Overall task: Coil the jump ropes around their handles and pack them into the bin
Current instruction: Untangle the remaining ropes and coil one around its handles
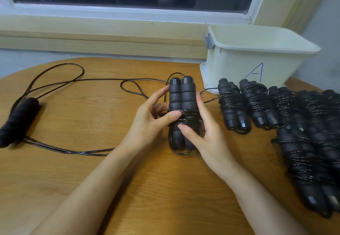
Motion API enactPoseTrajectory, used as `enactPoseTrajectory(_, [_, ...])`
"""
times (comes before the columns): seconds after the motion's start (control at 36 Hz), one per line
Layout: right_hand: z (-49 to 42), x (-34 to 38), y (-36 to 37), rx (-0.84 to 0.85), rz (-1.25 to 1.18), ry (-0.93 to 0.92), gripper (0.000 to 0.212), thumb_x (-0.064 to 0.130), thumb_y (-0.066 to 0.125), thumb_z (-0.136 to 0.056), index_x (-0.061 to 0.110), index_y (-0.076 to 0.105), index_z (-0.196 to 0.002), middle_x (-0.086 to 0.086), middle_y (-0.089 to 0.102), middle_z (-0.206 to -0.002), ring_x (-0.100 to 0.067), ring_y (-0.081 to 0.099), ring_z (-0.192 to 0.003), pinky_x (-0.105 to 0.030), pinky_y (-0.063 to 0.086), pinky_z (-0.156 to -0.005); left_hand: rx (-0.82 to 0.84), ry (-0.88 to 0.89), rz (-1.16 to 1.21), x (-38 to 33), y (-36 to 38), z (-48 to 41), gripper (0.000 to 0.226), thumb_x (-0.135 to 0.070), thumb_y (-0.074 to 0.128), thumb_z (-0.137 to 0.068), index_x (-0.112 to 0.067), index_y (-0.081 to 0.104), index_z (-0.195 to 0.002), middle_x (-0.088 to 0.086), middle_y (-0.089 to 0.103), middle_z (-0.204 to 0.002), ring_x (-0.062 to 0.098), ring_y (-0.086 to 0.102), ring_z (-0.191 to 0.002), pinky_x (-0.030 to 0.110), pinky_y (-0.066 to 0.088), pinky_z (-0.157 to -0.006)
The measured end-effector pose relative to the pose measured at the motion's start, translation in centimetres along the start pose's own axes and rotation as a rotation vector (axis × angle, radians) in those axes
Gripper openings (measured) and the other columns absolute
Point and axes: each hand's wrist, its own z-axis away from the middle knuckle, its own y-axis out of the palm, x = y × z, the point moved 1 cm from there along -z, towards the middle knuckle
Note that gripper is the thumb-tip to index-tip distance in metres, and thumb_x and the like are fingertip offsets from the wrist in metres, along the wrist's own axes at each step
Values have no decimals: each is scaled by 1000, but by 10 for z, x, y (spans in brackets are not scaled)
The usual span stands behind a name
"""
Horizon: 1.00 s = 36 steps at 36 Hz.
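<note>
At the table's centre I hold a pair of black foam jump rope handles (182,94) side by side, upright. Several turns of thin black rope (187,119) are wound round their middle. My left hand (152,118) grips the pair from the left, its thumb pressing on the coil. My right hand (206,133) grips them from the right, thumb across the lower part. The loose rope (103,79) trails away to the left and behind. A cream bin (253,58) marked with a blue A stands at the back right.
Several coiled black jump ropes (261,104) lie in rows on the right of the wooden table (92,170), in front of the bin. Another uncoiled rope's handles (18,120) lie at the far left, its cord looping across the table. A window sill runs behind.
</note>
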Motion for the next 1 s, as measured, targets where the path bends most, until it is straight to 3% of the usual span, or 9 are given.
enactPoseTrajectory(0.11, [-1, 4, -5, 44, -41, 13, 83, 44, 64, -85, 38, 18, -154, 12, 44, -151, -6, 42, -138, -40, 40, -113, -12, 5, 28, 1, -1, -1, 63, -25, 70, -74, -32, 47, -132, -4, 74, -85, 10, 69, -90, 26, 53, -83])
enactPoseTrajectory(0.19, [-1, 5, -8, 84, -85, 27, 81, 34, 68, -88, 41, 19, -152, 13, 43, -152, -7, 41, -140, -43, 38, -114, -12, -1, 51, 0, -2, -2, 60, -24, 70, -73, -29, 48, -129, -5, 71, -78, 8, 68, -81, 22, 52, -74])
enactPoseTrajectory(0.25, [-1, 6, -10, 115, -134, 47, 79, 27, 68, -91, 39, 21, -153, 13, 43, -152, -8, 41, -140, -41, 39, -114, -21, -6, 64, 1, -3, -2, 58, -22, 75, -75, -28, 49, -127, -3, 70, -78, 11, 67, -81, 24, 53, -75])
enactPoseTrajectory(0.39, [-4, 9, -15, 149, -265, 106, 77, 19, 65, -87, 36, 25, -151, 21, 53, -141, 2, 49, -130, -14, 45, -96, -25, 12, 92, 3, -6, -4, 56, -16, 74, -75, -28, 52, -126, 14, 67, -88, 25, 63, -88, 35, 55, -87])
enactPoseTrajectory(0.5, [-4, 9, -16, 142, -324, 142, 75, 21, 64, -85, 40, 27, -146, 26, 57, -134, 7, 51, -126, -11, 44, -93, -15, 34, 74, 4, -8, -5, 56, -17, 73, -77, -30, 52, -127, 11, 68, -90, 25, 63, -91, 39, 53, -92])
enactPoseTrajectory(0.67, [-5, 10, -16, 140, -343, 126, 74, 23, 65, -85, 43, 28, -146, 28, 51, -140, 8, 43, -132, -12, 41, -100, 18, 65, 71, 2, -7, -4, 55, -13, 68, -80, -30, 50, -129, 0, 70, -86, 21, 63, -90, 35, 54, -91])
enactPoseTrajectory(0.81, [-2, 5, -7, -13, -177, 15, 69, 30, 69, -90, 46, 33, -146, 14, 41, -152, -12, 43, -138, -37, 41, -113, -8, 96, 50, 3, -9, -3, 63, -30, 74, -74, -31, 48, -133, -2, 70, -86, 20, 66, -92, 37, 55, -92])
enactPoseTrajectory(0.92, [0, 7, -3, -207, 99, -157, 60, 22, 64, -90, 30, 43, -145, 7, 48, -140, -11, 47, -132, -26, 42, -109, -46, 107, 40, 6, -6, -3, 64, -32, 74, -74, -35, 49, -132, 8, 66, -89, 28, 65, -94, 49, 53, -95])
enactPoseTrajectory(1.0, [2, 5, 1, -229, 252, -211, 53, 18, 58, -94, 23, 46, -146, 0, 50, -144, -12, 45, -135, -15, 34, -109, -82, 109, 43, 7, -3, -3, 66, -27, 79, -73, -32, 49, -132, 2, 66, -85, 23, 64, -89, 45, 55, -91])
